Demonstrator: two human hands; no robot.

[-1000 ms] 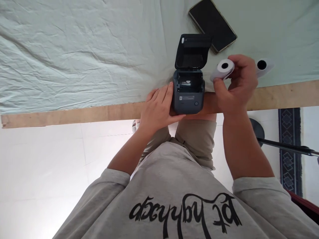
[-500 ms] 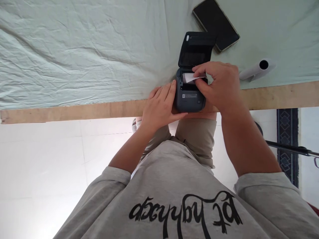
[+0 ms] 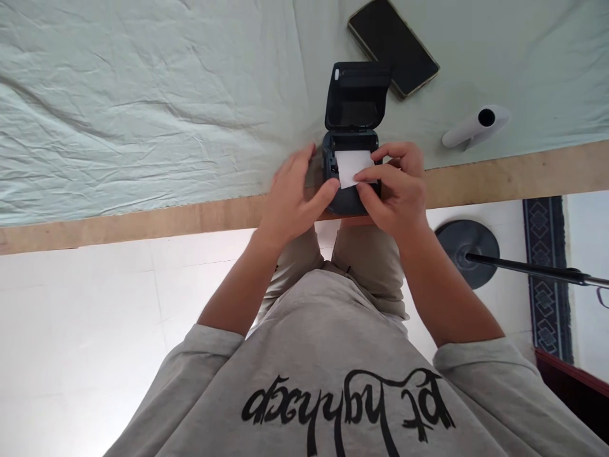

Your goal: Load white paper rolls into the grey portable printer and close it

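A small dark printer-like device (image 3: 352,202) sits at the table's front edge, its black lid (image 3: 356,98) raised. White paper (image 3: 351,166) comes out of its compartment and lies over the front rim. My right hand (image 3: 397,187) pinches the paper's lower right edge between thumb and finger, with other fingers at the device's right side. My left hand (image 3: 297,197) is at the device's left side, fingers apart, its thumb tip close to the paper's left edge. Whether that thumb touches the paper is hard to tell.
Behind the device a black phone (image 3: 394,47) lies on the pale green cloth (image 3: 166,95). A white paper roll (image 3: 476,127) is to the right. Wooden edging (image 3: 209,219) runs along the table front. A stand with a round black base (image 3: 469,238) is on the floor.
The paper has been drawn toward me and now lies flatter over the front of the compartment. My right hand moved down with it. My left hand's thumb shifted from the device's front corner up near the paper.
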